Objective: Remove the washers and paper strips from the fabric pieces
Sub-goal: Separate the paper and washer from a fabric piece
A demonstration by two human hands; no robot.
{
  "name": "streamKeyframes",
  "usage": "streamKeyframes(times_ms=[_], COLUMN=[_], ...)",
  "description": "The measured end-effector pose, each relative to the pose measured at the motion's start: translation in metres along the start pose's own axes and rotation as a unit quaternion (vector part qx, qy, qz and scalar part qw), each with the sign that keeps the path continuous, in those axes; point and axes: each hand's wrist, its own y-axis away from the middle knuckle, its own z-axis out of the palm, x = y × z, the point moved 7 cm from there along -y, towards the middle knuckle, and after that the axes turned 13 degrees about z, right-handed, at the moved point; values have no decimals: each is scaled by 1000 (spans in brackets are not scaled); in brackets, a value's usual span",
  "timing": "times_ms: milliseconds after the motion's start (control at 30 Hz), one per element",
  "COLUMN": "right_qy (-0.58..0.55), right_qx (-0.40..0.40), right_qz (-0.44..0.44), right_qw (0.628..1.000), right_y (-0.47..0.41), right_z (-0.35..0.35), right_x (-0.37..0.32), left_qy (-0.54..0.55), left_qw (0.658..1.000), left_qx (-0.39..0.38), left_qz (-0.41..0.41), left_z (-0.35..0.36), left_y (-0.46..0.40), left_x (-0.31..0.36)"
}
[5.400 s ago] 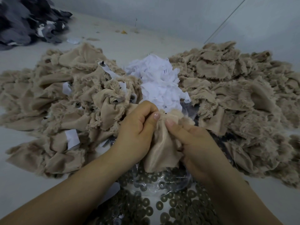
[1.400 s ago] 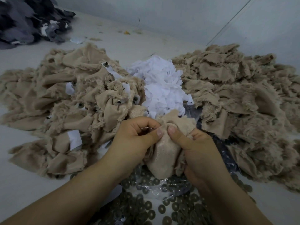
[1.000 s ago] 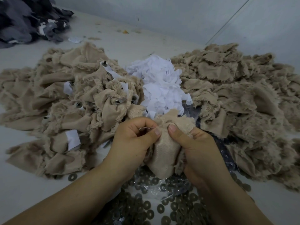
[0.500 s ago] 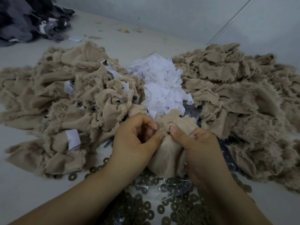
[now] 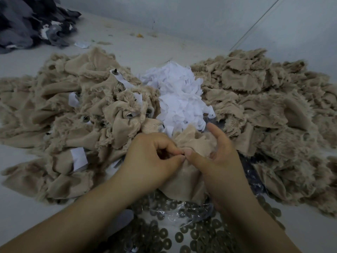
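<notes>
A beige furry fabric piece (image 5: 189, 143) is bunched between both hands at the centre. My left hand (image 5: 153, 159) pinches its top edge with thumb and forefinger. My right hand (image 5: 217, 161) grips the same piece, thumb tip against the left fingers, forefinger raised. What the left fingertips pinch is too small to tell. A heap of fabric pieces with paper strips (image 5: 78, 157) and studs attached lies at the left (image 5: 63, 110). Loose white paper strips (image 5: 178, 95) are piled behind the hands. Dark washers (image 5: 184, 234) are spread on plastic film below the hands.
A second heap of beige fabric pieces (image 5: 269, 110) without strips fills the right side. Dark grey fabric (image 5: 29, 21) is piled at the far left corner. A pale wall (image 5: 200, 19) runs behind the white surface, with small scraps near it.
The hands have turned and re-gripped the fabric piece. A small dark stud seen between the thumbs half a second ago is now hidden, and my right forefinger has lifted.
</notes>
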Motion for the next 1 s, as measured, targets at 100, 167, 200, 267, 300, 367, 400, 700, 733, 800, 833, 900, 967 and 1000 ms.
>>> streamKeyframes(times_ms=[100, 167, 200, 267, 300, 367, 400, 700, 733, 800, 833, 900, 967, 1000], right_qy=[2, 15, 19, 13, 13, 20, 24, 30, 32, 49, 63, 97, 115, 113], right_qx=[-5, 0, 3, 2, 2, 1, 3, -13, -18, -21, -22, -20, -17, -17], right_qz=[-24, -34, -38, -39, -37, -35, -34, -42, -40, -52, -61, -81, -93, -97], right_qw=[1000, 999, 999, 999, 999, 999, 999, 999, 999, 997, 996, 992, 989, 989], right_y=[1, 0, 1, 0, 0, 0, 0, -1, 0, 1, 2, 4, 6, 7], right_z=[1, -1, -1, -1, -2, -1, -1, -2, 0, 2, 3, 6, 7, 7], right_x=[-3, -5, -6, -6, -6, -5, -5, -6, -6, -7, -8, -12, -15, -16], left_qy=[5, -131, -221, -359, -399, -445, -437, 62, 94, 117, 117, 111, 105, 101], left_qw=[998, 991, 973, 931, 916, 892, 895, 993, 989, 987, 988, 991, 993, 994], left_qx=[-54, -22, -17, -32, -47, -69, -74, 73, 82, 75, 65, 46, 24, 8], left_qz=[-24, 30, 63, 53, 27, 26, 48, -63, -80, -84, -76, -59, -42, -32], left_z=[-3, -13, -14, -10, -7, -2, 1, -13, -15, -16, -15, -12, -8, -5], left_y=[-22, -40, -48, -58, -62, -68, -70, -49, -47, -45, -45, -45, -46, -46], left_x=[-6, -4, -2, -7, -13, -16, -15, -33, -36, -38, -37, -35, -30, -27])
